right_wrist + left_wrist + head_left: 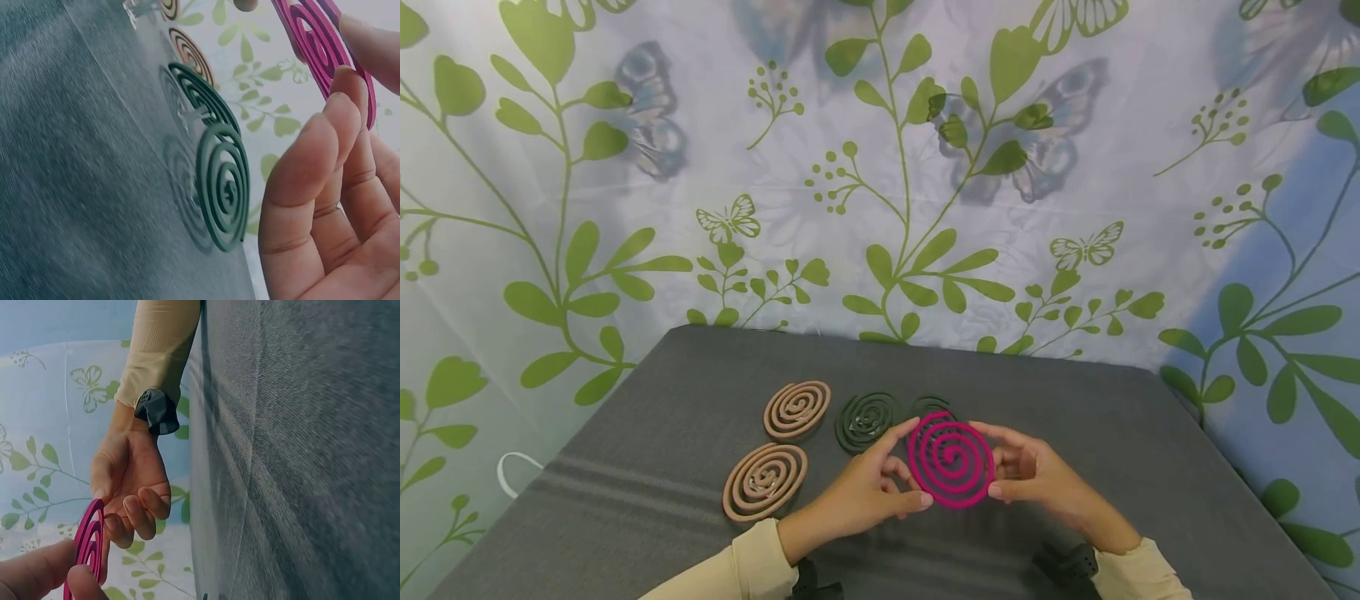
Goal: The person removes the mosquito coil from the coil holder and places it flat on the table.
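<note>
A pink mosquito coil [952,457] is held up between both hands, above the grey table, its flat spiral facing the head camera. At its left edge my left hand [876,485] pinches it between thumb and fingers. On the opposite edge my right hand [1033,477] grips it the same way. The left wrist view shows the pink coil [90,540] nearly edge-on, with the right hand [132,481] beyond it. In the right wrist view, the right thumb and fingertips press on the pink coil [319,47] at the upper right.
Two brown coils [797,409] stand at the left on the grey table [647,467]. A green coil [867,422] sits right of them; another green coil [223,187] is partly hidden behind the pink one in the head view. Small shiny stands prop them up. A patterned curtain [820,275] hangs behind.
</note>
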Tool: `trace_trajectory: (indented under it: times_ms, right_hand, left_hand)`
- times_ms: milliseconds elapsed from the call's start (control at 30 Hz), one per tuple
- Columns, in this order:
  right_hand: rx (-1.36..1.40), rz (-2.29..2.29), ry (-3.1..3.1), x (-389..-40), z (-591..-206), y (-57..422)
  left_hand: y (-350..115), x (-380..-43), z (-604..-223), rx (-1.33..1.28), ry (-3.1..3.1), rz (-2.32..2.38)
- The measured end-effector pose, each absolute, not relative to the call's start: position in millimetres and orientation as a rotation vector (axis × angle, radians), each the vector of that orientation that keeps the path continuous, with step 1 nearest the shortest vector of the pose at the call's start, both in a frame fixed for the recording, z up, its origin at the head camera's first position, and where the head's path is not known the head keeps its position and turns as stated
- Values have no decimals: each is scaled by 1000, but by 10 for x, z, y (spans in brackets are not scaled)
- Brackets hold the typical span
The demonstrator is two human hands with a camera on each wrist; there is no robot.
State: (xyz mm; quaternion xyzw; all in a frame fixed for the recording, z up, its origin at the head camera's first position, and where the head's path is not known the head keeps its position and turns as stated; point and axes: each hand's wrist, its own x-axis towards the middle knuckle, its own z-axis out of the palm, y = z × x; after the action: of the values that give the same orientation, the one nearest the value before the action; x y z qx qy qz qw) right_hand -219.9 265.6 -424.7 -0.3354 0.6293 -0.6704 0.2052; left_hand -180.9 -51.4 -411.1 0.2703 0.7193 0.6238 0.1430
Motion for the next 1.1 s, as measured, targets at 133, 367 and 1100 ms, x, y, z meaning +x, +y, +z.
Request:
trace_trajectory:
  times_ms: [133, 367, 1100]
  right_hand:
    - [-921, -1868, 1762, -2222, -4234, 2732]
    - [-912, -1845, 1807, -2269, -4233, 2856]
    - [-883, -1849, 1832, -2383, -4188, 3241]
  left_hand:
    - [-419, -1827, -4110, 758, 2091, 1801]
    - [-252, -1861, -4124, 698, 2096, 1838]
    - [195, -1993, -4159, 617, 2114, 1892]
